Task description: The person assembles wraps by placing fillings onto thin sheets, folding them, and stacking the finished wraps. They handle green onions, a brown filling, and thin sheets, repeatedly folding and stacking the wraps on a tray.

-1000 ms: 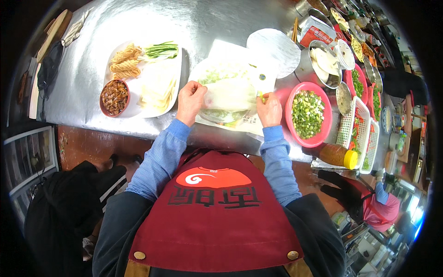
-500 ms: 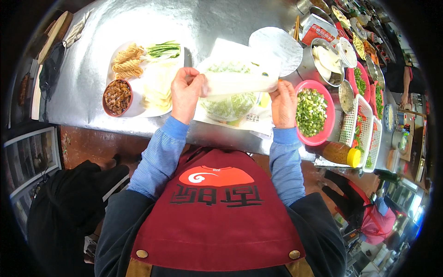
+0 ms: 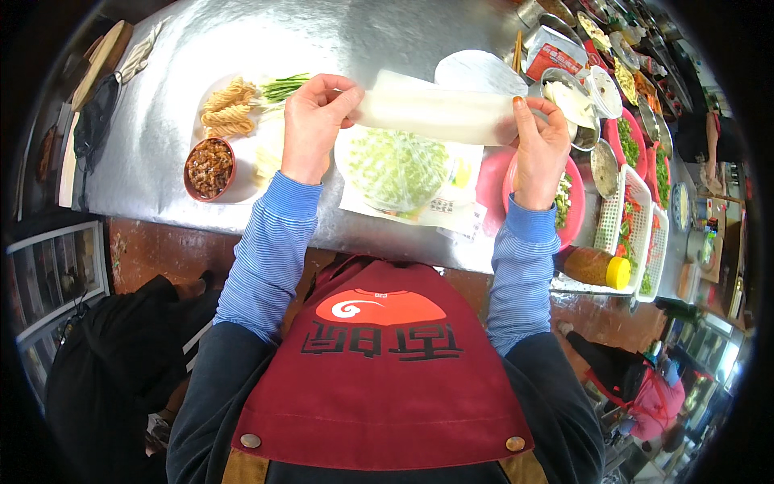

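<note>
Head: fingers (image 3: 345, 100) closed on sheet (image 3: 435, 114)

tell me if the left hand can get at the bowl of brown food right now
Probably yes, if freed: the left hand pinches one end of the pale sheet, but the red-rimmed bowl sits uncovered to its left, with only flat pale slices between.

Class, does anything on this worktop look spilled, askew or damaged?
Nothing stands out. The pale sheet stretched between the left hand and right hand looks untorn; the visible chopped scallions sit inside the pink bowl; the yellow-lidded jar's tilt is probably fisheye distortion.
</note>
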